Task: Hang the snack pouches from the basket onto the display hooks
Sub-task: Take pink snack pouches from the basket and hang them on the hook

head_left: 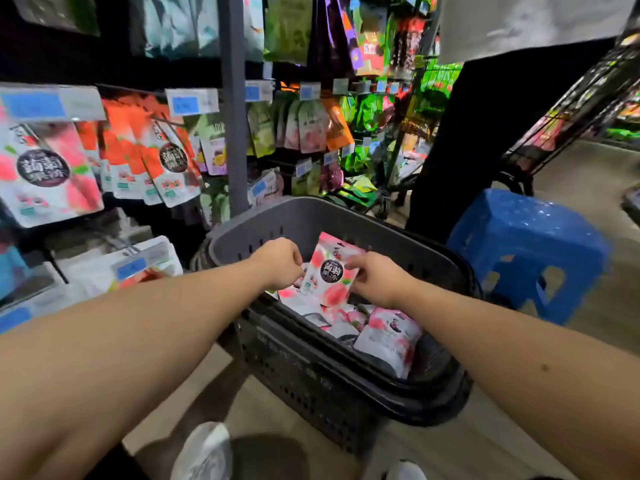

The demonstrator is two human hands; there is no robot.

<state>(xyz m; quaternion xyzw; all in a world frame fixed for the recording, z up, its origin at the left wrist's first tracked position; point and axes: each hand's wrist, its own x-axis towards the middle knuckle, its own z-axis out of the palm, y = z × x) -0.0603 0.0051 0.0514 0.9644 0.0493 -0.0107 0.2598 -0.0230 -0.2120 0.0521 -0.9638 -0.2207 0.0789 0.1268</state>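
A pink snack pouch (334, 271) is pinched at its 3 o'clock edge by the right grip (375, 282), with the fingers curled onto it. The pouch is held upright, just above the basket (311, 386). The left grip (277, 263) is seen at 9 o'clock of the pouch, right by its lower edge, with the fingers curled. Whether the pouch is held by it too cannot be told.

Under both grips, more pink pouches (384, 337) are piled inside the basket, some flat and some tilted. The basket is set on the floor (433, 455). A blue stool (526, 247) is found near the basket, at 2 o'clock of it.

At 10 o'clock of the basket, a big pink hung pouch (45, 171) is seen on the display, beside a row of orange pouches (138, 157). Blue price tags (192, 102) are fixed above them.
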